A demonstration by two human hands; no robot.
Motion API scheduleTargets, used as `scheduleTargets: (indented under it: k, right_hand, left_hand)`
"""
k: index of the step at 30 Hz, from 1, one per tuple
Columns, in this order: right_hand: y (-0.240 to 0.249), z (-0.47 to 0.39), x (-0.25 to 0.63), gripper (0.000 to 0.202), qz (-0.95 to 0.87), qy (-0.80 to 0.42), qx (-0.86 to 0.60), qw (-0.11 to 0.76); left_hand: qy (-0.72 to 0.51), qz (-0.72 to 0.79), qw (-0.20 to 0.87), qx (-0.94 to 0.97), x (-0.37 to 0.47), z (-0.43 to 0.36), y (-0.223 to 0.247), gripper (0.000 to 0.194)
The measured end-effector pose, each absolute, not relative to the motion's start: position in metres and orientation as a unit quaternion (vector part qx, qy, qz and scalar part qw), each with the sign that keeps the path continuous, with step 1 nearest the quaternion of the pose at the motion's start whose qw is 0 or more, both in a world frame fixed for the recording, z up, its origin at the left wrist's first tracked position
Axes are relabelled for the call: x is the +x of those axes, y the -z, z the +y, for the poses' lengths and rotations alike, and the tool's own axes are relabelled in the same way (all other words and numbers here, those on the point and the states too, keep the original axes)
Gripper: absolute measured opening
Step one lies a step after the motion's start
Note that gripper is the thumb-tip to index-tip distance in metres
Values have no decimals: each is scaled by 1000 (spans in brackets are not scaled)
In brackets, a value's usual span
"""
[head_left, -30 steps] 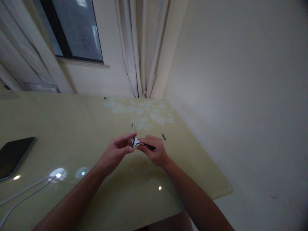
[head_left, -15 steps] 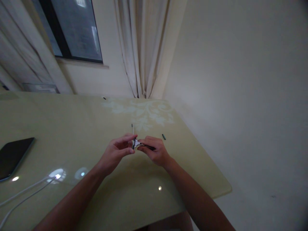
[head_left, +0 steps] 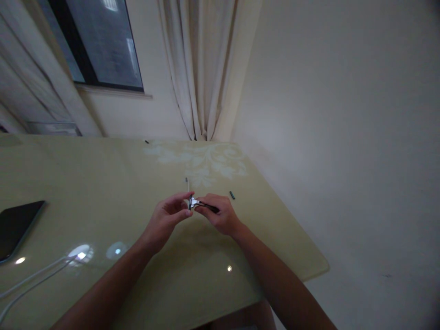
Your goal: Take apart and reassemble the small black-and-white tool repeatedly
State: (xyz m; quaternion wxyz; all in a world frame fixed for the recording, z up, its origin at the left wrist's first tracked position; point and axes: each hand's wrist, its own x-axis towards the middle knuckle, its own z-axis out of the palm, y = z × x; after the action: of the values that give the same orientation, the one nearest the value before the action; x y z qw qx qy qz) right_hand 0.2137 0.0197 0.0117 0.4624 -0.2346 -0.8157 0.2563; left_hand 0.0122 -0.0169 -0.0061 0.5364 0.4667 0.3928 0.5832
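My right hand is closed round the dark handle of a razor, whose silver neck points left. My left hand pinches the razor's narrow dark head between thumb and fingertips. Both hands are just above the table, close together. Beyond my left fingertips lies a thin white stick-like piece with a grey tip; its near end is hidden by the hand. A small dark green-black strip rests on the table beyond my right hand.
The glossy pale-green table bears a dark tablet at left and white cables at front left. Another tiny dark piece lies near the far edge. Curtains and a wall stand beyond.
The view has shifted slightly. My hands stay on the razor, which has turned a little; the grip of both hands looks the same.
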Motion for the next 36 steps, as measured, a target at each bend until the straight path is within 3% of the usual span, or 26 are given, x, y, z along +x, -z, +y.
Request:
scheduleTargets:
  k: [15, 23, 27, 29, 32, 36]
  right_hand:
    - [-2, 22, 209, 25, -809, -254, -250, 468]
    - [-7, 23, 206, 26, -809, -257, -284, 446]
    - [-7, 28, 208, 27, -810, -269, -314, 416]
    - [-8, 40, 218, 30, -766, -294, -368, 438]
    - [-11, 64, 247, 30, -689, -299, -455, 479]
    - [-12, 91, 295, 25, -661, -179, -608, 401]
  left_hand:
    - [-557, 456, 439, 538, 9, -16, -6, 44]
    - [-563, 456, 464, 510, 11, -16, -5, 45]
    - [-517, 487, 432, 555, 5, -13, 0, 58]
    - [-482, 516, 390, 592, 1, -9, 5, 67]
    - [-396, 602, 253, 646, -3, -3, 17, 54]
    - [-232, 674, 79, 698, 2, 2, 25, 49]
